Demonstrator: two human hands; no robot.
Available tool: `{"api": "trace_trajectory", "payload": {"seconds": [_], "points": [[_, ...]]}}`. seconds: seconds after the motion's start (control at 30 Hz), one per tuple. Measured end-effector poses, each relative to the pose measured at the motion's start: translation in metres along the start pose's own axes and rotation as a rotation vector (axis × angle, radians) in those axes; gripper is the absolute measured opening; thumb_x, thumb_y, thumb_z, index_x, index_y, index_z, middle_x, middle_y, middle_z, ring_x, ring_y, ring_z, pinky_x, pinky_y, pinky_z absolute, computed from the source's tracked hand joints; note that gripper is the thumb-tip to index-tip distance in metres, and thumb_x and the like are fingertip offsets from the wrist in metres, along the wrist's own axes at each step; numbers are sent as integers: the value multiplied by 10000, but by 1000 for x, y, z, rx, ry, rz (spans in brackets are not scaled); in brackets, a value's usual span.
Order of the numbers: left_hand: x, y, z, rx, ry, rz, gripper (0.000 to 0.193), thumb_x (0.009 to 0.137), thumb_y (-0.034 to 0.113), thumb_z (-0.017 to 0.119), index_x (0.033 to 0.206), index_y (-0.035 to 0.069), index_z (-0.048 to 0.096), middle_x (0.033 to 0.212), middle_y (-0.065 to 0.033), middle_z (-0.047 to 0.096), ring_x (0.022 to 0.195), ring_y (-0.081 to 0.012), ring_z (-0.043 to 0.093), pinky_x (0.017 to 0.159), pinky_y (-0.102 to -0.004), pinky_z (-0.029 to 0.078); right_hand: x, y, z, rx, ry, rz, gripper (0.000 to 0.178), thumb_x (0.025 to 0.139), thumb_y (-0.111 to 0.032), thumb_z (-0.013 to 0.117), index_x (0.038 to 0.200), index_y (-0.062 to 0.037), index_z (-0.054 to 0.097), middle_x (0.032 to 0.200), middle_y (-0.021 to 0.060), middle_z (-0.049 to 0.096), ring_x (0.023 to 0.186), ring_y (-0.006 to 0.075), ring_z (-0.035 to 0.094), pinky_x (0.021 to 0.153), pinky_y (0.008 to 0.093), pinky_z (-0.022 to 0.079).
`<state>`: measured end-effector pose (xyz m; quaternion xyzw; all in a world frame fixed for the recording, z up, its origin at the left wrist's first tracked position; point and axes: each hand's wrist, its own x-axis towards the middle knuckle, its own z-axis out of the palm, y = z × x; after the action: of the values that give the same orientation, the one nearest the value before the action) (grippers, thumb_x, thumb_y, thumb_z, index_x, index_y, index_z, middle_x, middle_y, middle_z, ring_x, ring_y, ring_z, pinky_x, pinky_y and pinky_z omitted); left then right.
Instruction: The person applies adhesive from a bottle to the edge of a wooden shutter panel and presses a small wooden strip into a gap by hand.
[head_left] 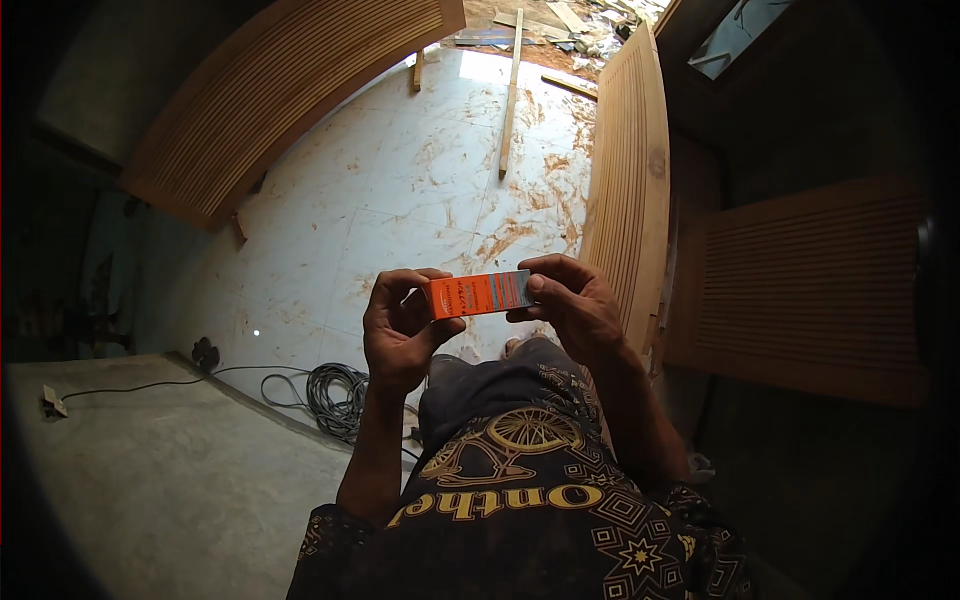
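Observation:
Between my two hands I hold a small oblong carton (pixel 478 294), orange over most of its length and blue-grey at the right end. My left hand (pixel 400 325) grips its orange end, the thumb below and the fingers above. At the blue-grey end, my right hand (pixel 577 303) pinches the carton with the thumb on its face and fingers around the edge. The carton lies roughly level in front of my body, above the floor. Whatever it contains is hidden.
A coiled black cable (pixel 338 398) lies on the floor at left, its lead running to a wall socket (pixel 53 402). Wooden slatted panels (pixel 628 170) stand on both sides. A long timber strip (pixel 512 100) rests on the dirt-smeared tiles (pixel 400 180); rubble (pixel 590 30) lies beyond.

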<state>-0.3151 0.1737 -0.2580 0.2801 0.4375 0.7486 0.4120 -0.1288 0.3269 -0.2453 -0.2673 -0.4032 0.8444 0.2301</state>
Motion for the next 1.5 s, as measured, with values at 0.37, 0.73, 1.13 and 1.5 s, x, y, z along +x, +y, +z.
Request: {"api": "trace_trajectory", "payload": {"seconds": [0.37,0.73,1.13,1.5], "points": [[14,23,-4,660,-159,-239,389,738,-54,861,893,85,533,1020,-31,632,926,-109,652,841,-284,543,14,12,-4,-244,13,-19,358,945,-100,749,1229,56,597,1059,167,732,823,166,683,721,303,574],[9,-16,11,82,-21,52,215,844,-152,611,999,-4,625,1205,-122,600,1101,-177,644,968,-338,528,18,49,-41,-198,105,59,301,953,-101,709,1209,27,616,1065,109,682,781,145,631,723,279,549],[-13,-72,15,-440,316,-110,210,1028,72,563,1236,100,565,1153,-10,633,1130,-130,607,1039,-342,484,8,50,3,-273,289,-119,193,956,-171,756,1034,-42,636,829,4,611,688,73,561,598,209,441],[-10,-103,9,-1001,107,-87,343,1137,363,384,1254,86,549,1279,-80,628,1195,-207,602,1079,-414,472,21,1,74,-1361,107,-610,185,812,-68,743,956,-20,638,813,132,637,683,286,642,640,417,509]]}}
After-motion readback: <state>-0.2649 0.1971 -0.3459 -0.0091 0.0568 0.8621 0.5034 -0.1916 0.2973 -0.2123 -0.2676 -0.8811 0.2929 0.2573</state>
